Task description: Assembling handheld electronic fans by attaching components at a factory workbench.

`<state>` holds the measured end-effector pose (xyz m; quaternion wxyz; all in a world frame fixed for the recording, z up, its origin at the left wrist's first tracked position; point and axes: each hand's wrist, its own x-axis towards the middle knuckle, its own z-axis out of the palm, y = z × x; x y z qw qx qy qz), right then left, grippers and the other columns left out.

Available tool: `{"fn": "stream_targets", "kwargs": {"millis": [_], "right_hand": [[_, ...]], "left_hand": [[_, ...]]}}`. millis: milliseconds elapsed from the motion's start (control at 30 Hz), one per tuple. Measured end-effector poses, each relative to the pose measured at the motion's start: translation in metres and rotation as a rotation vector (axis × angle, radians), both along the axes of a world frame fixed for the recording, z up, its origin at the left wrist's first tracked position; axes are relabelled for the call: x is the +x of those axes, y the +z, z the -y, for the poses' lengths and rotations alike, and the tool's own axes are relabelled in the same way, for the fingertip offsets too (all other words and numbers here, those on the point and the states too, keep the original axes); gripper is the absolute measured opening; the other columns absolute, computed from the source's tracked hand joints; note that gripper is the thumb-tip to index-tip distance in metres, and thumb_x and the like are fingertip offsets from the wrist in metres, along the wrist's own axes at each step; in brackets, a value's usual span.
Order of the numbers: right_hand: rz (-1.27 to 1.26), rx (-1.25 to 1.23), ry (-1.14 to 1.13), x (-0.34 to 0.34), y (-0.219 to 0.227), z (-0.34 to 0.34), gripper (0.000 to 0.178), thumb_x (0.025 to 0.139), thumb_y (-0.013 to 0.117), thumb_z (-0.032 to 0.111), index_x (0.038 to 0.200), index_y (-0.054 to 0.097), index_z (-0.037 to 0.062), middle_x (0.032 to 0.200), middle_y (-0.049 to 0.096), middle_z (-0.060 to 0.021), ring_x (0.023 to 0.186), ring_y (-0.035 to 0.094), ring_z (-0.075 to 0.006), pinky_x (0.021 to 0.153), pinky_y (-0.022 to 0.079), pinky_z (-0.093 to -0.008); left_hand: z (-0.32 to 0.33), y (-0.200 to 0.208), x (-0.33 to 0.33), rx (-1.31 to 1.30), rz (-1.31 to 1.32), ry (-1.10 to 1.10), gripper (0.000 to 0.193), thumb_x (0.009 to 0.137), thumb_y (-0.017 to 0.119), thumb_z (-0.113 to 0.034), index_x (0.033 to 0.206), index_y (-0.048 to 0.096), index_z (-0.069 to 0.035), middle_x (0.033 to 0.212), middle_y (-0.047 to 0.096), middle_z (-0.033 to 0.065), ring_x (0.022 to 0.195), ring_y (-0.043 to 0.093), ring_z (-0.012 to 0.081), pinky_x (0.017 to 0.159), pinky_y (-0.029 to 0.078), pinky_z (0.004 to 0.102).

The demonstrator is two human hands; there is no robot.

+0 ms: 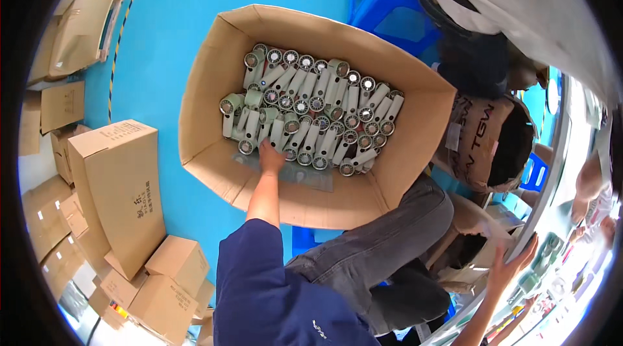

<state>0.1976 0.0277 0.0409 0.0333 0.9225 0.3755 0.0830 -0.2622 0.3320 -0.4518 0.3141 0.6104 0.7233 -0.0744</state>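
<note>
A large open cardboard box (415, 80) holds many small handheld fans (311, 109), pale green and white with round grilled heads, lying in rows. My left hand (271, 158) reaches over the near wall into the box and touches the fans at the near left. Its fingertips are hidden among the handles, so any grip does not show. Beside that hand, a clear plastic sheet (311, 177) lies along the near inner wall. Off to the right, my right hand (509, 271) rests at the edge of a worktable (535, 216), fingers apart and holding nothing visible.
Closed cartons (120, 184) stack up on the left. A blue plastic stool (389, 2) stands behind the box near a seated person. An open brown carton (483, 138) sits right of the box. Green parts (548, 255) and other people's arms (587, 184) show at the worktable.
</note>
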Motion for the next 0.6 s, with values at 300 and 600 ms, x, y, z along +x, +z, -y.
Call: {"fn": "stream_targets", "kwargs": {"millis": [300, 600], "right_hand": [[0.121, -0.161, -0.031, 0.005, 0.001, 0.012, 0.083, 0.097, 0.062, 0.049, 0.158, 0.024, 0.0065, 0.157, 0.029, -0.0225, 0.144, 0.03, -0.0432, 0.113, 0.03, -0.0599], [0.171, -0.377, 0.01, 0.027, 0.002, 0.027, 0.11, 0.083, 0.079, 0.053, 0.151, 0.019, -0.0099, 0.141, 0.034, -0.0359, 0.126, 0.043, -0.0514, 0.1, 0.04, -0.063]], "left_hand": [[-0.038, -0.058, 0.031, -0.011, 0.05, 0.178, 0.082, 0.068, 0.087, -0.027, 0.133, 0.047, 0.004, 0.127, 0.056, 0.0298, 0.118, 0.053, 0.0473, 0.101, 0.046, 0.0519], [-0.016, -0.063, 0.062, 0.205, -0.028, 0.358, 0.064, 0.066, 0.083, -0.016, 0.123, 0.059, 0.001, 0.115, 0.064, 0.0249, 0.11, 0.058, 0.0443, 0.096, 0.047, 0.0526]]}}
